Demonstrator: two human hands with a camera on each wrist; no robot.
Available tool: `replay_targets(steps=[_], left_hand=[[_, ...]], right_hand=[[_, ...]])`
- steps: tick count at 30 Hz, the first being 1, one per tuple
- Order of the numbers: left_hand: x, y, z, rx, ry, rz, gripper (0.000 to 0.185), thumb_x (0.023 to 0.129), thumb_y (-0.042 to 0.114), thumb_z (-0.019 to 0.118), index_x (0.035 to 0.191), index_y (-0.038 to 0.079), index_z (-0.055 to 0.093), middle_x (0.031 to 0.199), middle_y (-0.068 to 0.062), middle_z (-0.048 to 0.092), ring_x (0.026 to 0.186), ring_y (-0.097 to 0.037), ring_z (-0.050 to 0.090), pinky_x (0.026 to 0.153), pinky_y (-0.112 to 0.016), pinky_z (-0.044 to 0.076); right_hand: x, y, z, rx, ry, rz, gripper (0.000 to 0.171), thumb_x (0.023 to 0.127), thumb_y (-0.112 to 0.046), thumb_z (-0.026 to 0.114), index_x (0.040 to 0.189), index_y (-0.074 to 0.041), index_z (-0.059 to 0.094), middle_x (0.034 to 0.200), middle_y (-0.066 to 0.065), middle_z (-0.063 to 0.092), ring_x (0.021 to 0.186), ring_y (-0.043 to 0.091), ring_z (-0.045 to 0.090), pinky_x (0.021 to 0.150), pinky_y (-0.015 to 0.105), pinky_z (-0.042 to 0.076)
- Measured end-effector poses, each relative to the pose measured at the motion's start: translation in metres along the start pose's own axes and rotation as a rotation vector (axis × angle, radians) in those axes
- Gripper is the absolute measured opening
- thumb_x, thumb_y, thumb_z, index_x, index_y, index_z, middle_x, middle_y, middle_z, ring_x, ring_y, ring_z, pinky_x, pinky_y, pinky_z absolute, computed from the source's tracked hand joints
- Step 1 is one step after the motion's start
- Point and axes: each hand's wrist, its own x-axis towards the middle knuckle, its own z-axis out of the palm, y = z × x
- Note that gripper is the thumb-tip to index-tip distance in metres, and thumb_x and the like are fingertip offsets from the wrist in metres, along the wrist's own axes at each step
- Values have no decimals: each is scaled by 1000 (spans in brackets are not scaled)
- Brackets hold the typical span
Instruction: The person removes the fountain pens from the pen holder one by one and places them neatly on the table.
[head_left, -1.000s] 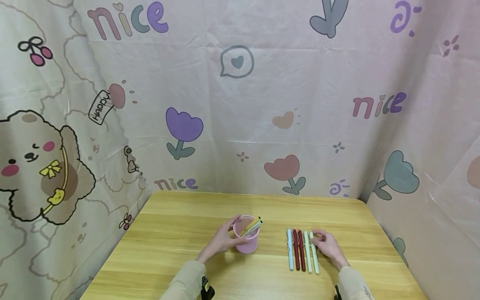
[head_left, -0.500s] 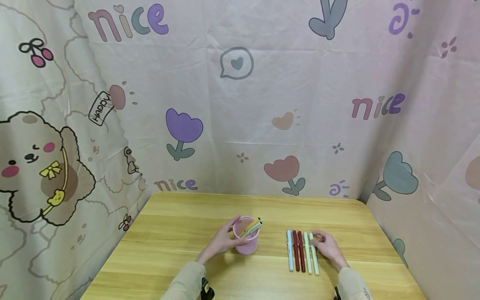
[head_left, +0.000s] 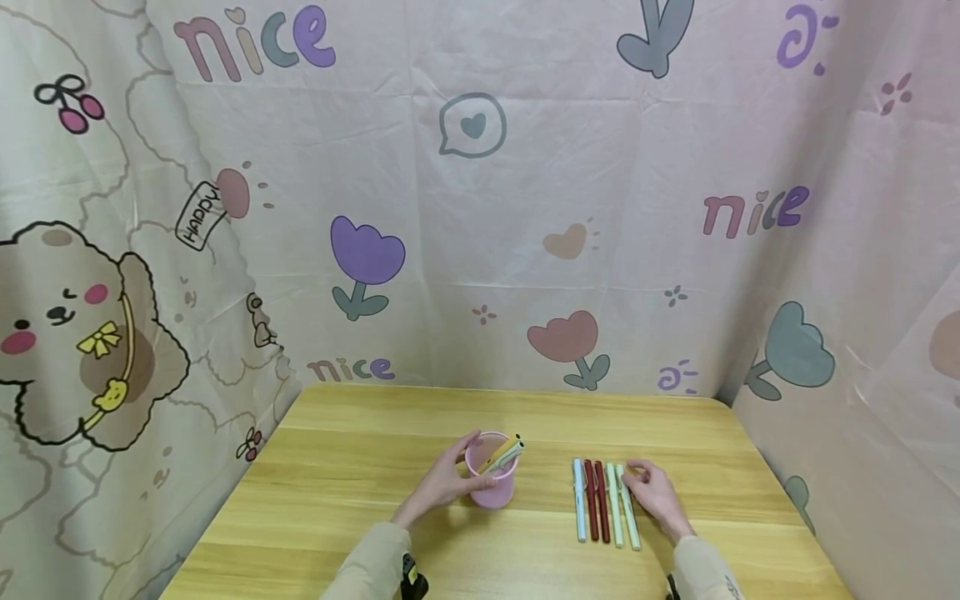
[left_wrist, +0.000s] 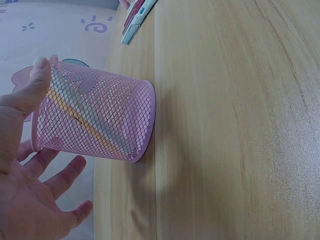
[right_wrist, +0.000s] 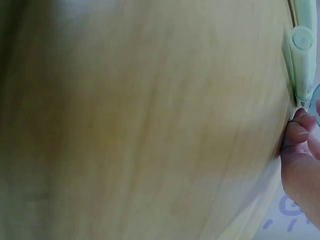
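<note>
One bare left hand [head_left: 446, 482] clasps the pink cup [head_left: 496, 497]; at right, the rightmost green pen [head_left: 632, 522] appears pinched near its far end by the right hand [head_left: 656, 492], likely a pickup step; lifting calls for firmness.

Wrinkled pale fabric [head_left: 465, 208] hangs behind and along both sides of a light wood-grain table [head_left: 352, 421], printed with "nice" lettering [head_left: 249, 50], a purple tulip [head_left: 367, 252], a dusty-red tulip [head_left: 564, 337] and, at the left, a large cartoon bear [head_left: 56, 287]. Soft light leaves a pinkish tint toward the upper right, and a grey shadow [head_left: 772, 258] runs down the right-hand corner.
</note>
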Motion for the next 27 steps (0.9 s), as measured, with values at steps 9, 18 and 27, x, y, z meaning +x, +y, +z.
replay_targets(steps=[9,18,27], left_hand=[[0,2,0,2,2,-7,95,81,32,85,155,0,33,154,-27,44,133,-54,49,106,-71,43],[-1,3,0,5,1,-14,95,82,32,84,155,1,33,154,-26,44,134,-53,49,107,-72,42],[-1,4,0,5,-1,-14,95,82,31,85,156,2,33,154,-25,44,134,-52,49,107,-71,42]], right_hand=[[-2,-4,0,68,34,23,50,96,-12,60,141,6,47,85,5,56,69,12,48,57,22,43],[-5,-18,3,114,123,-16,42,93,-6,56,135,3,56,91,7,61,71,10,50,61,21,46],[-13,-40,9,142,134,-78,37,94,-6,59,131,1,59,103,11,64,85,7,54,74,16,49]])
